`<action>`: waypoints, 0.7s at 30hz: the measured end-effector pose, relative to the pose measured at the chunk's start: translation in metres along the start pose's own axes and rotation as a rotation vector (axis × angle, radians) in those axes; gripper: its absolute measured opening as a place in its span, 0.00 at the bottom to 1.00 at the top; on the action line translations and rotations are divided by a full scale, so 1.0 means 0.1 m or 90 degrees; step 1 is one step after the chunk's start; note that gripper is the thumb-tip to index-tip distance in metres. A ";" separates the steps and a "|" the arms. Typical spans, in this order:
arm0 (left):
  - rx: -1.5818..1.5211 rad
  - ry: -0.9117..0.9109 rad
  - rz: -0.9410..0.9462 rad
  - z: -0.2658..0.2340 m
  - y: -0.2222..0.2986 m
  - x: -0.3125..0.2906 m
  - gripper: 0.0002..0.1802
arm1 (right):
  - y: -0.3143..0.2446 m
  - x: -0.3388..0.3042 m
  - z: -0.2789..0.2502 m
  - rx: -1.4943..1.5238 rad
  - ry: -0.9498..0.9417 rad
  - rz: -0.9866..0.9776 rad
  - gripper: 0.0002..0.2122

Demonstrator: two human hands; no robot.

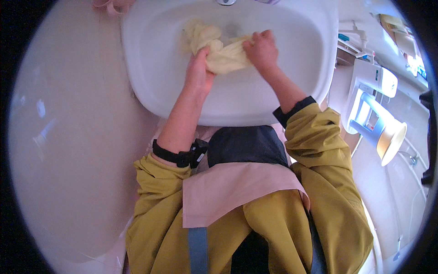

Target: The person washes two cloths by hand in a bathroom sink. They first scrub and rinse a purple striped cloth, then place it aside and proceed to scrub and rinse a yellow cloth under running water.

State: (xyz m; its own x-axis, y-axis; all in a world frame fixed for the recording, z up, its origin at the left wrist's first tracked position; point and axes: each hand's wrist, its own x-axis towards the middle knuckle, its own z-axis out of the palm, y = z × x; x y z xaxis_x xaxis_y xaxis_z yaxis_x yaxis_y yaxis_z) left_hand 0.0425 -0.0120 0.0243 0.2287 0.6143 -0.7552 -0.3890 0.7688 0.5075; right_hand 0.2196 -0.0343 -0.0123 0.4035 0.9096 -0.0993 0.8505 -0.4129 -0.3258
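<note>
A pale yellow cloth (pixel 228 58), bunched and creased, is held between my two hands over the bowl of a white sink (pixel 232 107). My left hand (pixel 199 71) grips its near left part, with the thumb on top and the other fingers hidden beneath the folds. At the cloth's right end my right hand (pixel 263 51) is closed in a fist round the fabric. Some of the cloth spreads loosely past my left hand toward the sink's far left. The drain area behind the cloth is blurred.
A metal tap (pixel 226 2) shows at the far edge of the sink. Beyond the sink's far left corner is a pink cup (pixel 114 6). White pipes (pixel 360 34) run along the right, above a white appliance (pixel 365 86) and a blue and yellow plastic container (pixel 381 130).
</note>
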 end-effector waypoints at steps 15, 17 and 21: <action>0.139 0.100 -0.113 -0.10 -0.09 -0.03 0.35 | 0.06 -0.13 0.35 0.162 -0.158 0.034 0.19; 0.045 0.054 -0.209 -0.05 -0.04 0.17 0.35 | -0.23 -0.22 0.34 0.303 -0.221 0.043 0.19; -0.058 -0.256 -0.208 -0.34 -0.04 0.56 0.23 | -0.96 -0.63 -0.24 0.491 -0.186 -0.017 0.14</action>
State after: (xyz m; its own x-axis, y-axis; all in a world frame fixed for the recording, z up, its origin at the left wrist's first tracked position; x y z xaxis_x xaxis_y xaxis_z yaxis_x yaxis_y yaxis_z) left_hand 0.0264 0.0132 -0.0337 0.6685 0.3782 -0.6403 -0.3121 0.9242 0.2200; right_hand 0.1207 -0.0529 0.0480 0.1925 0.9382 -0.2878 0.3449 -0.3392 -0.8752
